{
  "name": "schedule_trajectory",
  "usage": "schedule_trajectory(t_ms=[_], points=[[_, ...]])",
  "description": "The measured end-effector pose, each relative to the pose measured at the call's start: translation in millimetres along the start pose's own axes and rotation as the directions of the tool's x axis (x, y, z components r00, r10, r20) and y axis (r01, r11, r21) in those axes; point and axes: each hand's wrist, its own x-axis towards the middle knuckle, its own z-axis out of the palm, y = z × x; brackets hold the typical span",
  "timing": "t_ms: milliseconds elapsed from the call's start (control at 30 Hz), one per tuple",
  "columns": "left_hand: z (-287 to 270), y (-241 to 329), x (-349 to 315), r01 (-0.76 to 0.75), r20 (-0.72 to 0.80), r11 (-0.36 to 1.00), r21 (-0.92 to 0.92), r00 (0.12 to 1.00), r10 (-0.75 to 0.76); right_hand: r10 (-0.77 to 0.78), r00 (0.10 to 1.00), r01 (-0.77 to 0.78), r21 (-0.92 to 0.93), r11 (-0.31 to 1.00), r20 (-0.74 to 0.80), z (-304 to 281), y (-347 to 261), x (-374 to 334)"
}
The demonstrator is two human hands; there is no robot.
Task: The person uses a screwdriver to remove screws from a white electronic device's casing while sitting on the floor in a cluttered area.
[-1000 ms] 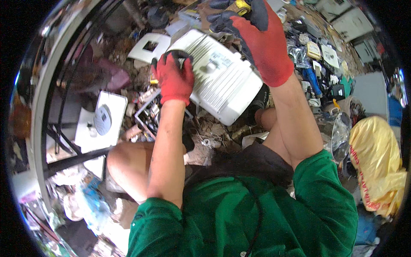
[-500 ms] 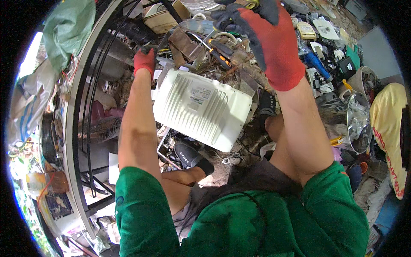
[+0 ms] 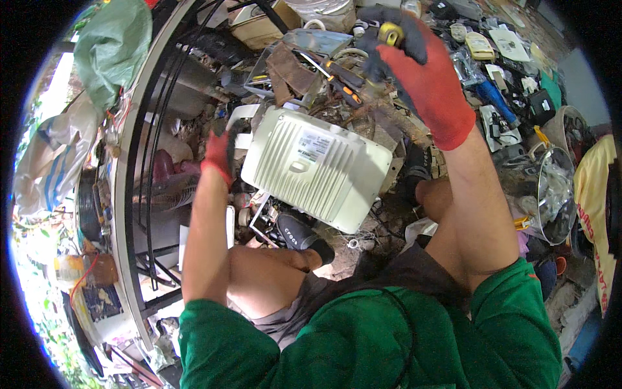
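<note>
A white ribbed metal casing (image 3: 285, 155) with rounded corners lies tilted in front of me, between my knees, a printed label on its face. My right hand (image 3: 421, 71), in a red and dark grey glove, is raised beyond its far right corner. Its fingers are closed around a tool with a yellow, rounded handle end (image 3: 391, 34); the tool's other end is blurred and hidden. My left hand (image 3: 219, 152), gloved alike, hovers beside the casing's left edge. Its dark fingertips blur into the background, so their pose is unclear.
Beyond the casing lie an orange-and-black screwdriver (image 3: 346, 92) and a tray (image 3: 304, 102) with brown scraps. A black metal frame (image 3: 146, 129) stands at left. Small electronic parts and a blue cylinder (image 3: 497, 102) spread at right, near a clear bucket (image 3: 541, 194) of plastic.
My left hand has moved back toward me, down along the casing's left side. My right hand stays raised with the yellow-ended tool, turned slightly. The whole view has shifted a little.
</note>
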Motion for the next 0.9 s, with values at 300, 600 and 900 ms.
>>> schedule_trajectory(t_ms=[300,600,900], points=[[-7.6,-35.0,-93.8,-0.423,0.148,0.655,0.627,0.889,0.433,0.027,0.953,0.117,-0.448,0.886,0.303,27.8,30.8,-7.3],[40.5,17.0,-150.2,-0.305,0.189,0.549,0.778,0.947,0.258,0.544,0.762,-0.189,-0.683,0.706,0.351,23.6,69.7,-7.5],[81.9,15.7,-144.8,-0.150,0.111,0.421,0.895,0.987,0.115,0.596,0.676,-0.063,-0.771,0.633,0.434,44.1,108.0,-56.8]])
